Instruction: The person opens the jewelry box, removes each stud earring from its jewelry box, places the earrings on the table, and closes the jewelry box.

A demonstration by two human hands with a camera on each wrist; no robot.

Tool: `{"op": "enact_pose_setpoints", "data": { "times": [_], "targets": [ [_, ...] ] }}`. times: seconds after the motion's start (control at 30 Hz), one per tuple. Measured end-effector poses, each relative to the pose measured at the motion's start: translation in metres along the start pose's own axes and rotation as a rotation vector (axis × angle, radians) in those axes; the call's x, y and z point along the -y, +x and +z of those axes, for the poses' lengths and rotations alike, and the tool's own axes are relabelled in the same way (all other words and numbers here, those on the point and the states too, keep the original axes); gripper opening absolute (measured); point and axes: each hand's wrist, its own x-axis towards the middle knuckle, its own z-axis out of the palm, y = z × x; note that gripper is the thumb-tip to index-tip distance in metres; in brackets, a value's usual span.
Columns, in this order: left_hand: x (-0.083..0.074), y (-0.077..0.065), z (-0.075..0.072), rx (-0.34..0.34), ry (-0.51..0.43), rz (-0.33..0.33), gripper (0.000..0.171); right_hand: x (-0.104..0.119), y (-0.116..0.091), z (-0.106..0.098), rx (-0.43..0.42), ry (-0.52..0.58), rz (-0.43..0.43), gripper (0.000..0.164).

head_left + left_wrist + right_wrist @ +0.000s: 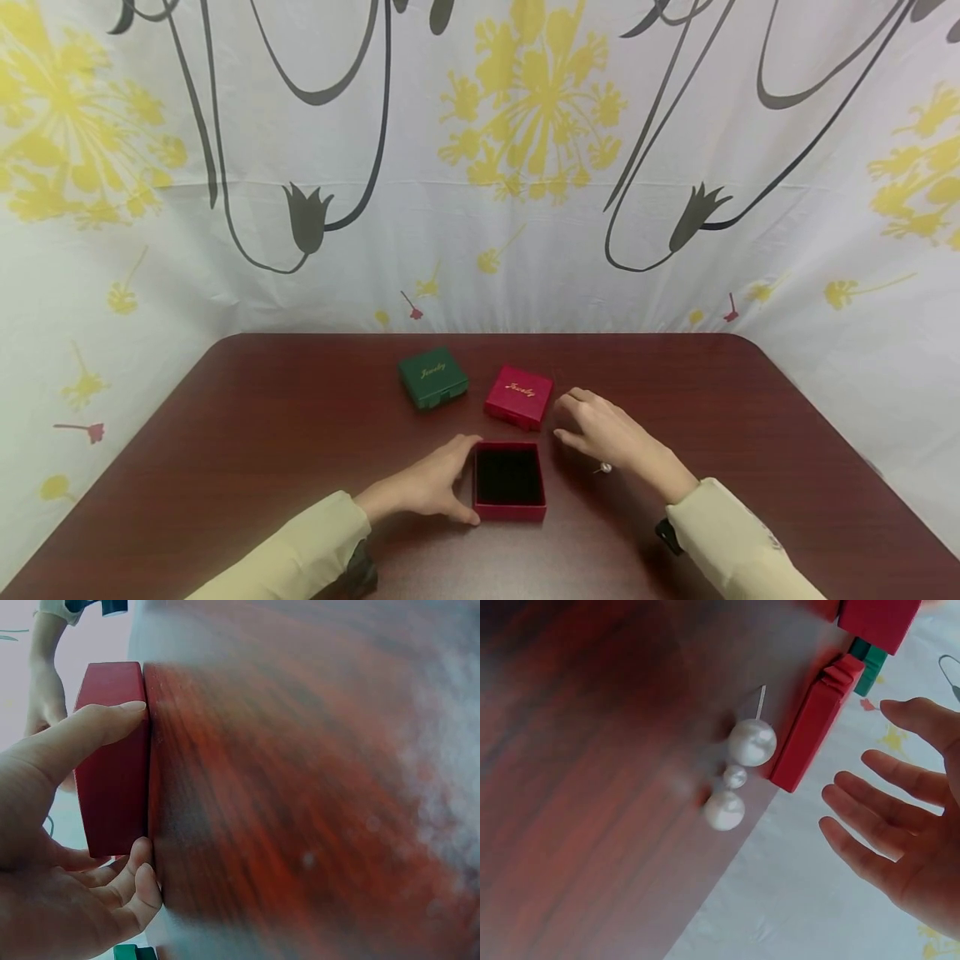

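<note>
A red open box [512,512] with a black lining sits on the table before me. My left hand [429,483] grips its left side; the thumb lies along the box wall [112,780] in the left wrist view, and the other fingers bend round the far corner. To the right, my right hand [609,429] hovers over the table with its fingers spread and holds nothing. Below that hand lies a pearl earring [606,468]. The right wrist view shows large pearls, a small pearl [735,776] between them and a thin metal pin [761,703].
A closed red box [519,395] marked "Jewelry" in gold stands behind the open box, close to my right fingers. Left of it is a closed green box [433,377] with the same lettering. A patterned curtain [480,250] hangs behind the dark wooden table [300,400].
</note>
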Motion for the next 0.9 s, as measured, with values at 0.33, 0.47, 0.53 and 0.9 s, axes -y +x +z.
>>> {"op": "enact_pose_setpoints", "data": {
  "times": [0.33, 0.47, 0.53, 0.9],
  "targets": [
    [0.001, 0.0, 0.001, -0.005, 0.004, 0.001, 0.091, 0.003, 0.019, 0.007, 0.051, 0.024, 0.074, 0.038],
    [0.001, 0.0, 0.0, -0.001, -0.001, 0.003, 0.091, 0.003, 0.025, 0.01, 0.069, 0.036, 0.111, 0.043],
    [0.0, 0.0, 0.0, 0.002, -0.005, 0.003, 0.091, 0.003, 0.027, 0.011, 0.081, 0.044, 0.125, 0.046],
    [0.001, -0.001, -0.001, 0.002, -0.008, 0.007, 0.091, 0.001, 0.04, 0.018, 0.19, 0.1, 0.223, 0.069]
  ]
}}
